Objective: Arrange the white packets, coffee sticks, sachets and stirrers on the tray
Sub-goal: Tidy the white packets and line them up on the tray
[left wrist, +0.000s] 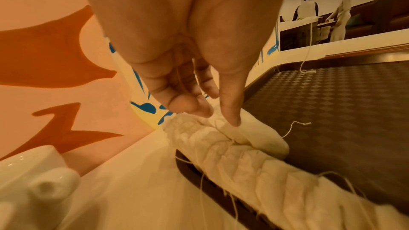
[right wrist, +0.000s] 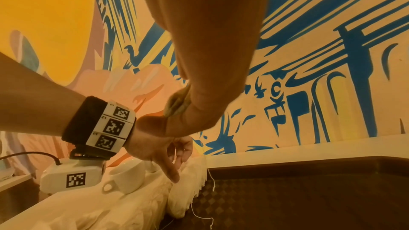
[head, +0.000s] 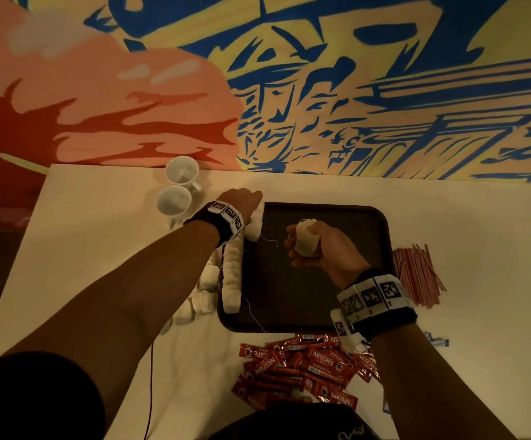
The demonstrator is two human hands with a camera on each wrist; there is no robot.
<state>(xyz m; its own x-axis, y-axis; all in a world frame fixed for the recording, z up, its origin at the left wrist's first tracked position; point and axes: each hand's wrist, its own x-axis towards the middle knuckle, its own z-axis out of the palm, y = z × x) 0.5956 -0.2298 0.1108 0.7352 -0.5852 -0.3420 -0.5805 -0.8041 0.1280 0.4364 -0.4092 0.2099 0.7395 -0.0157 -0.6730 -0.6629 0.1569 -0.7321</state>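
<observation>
A dark brown tray [head: 321, 290] lies mid-table. A row of white packets [head: 232, 281] with strings runs along its left edge. At the tray's far left corner my left hand [head: 256, 206] pinches the top of the end white packet [left wrist: 261, 137] between thumb and forefinger [left wrist: 232, 120]. My right hand [head: 302, 246] hovers over the tray's middle, gripping a small stack of white packets [head: 307, 242]. Red coffee sticks [head: 305, 366] lie heaped in front of the tray. Thin red stirrers [head: 416, 274] lie piled at its right.
Loose white packets [head: 200, 296] lie on the white table left of the tray. Two white cups [head: 176, 188] stand at the back left near the painted wall. Small bluish sachets [head: 435, 339] show beside my right wrist. A thin cable [head: 151, 392] crosses the table's near side.
</observation>
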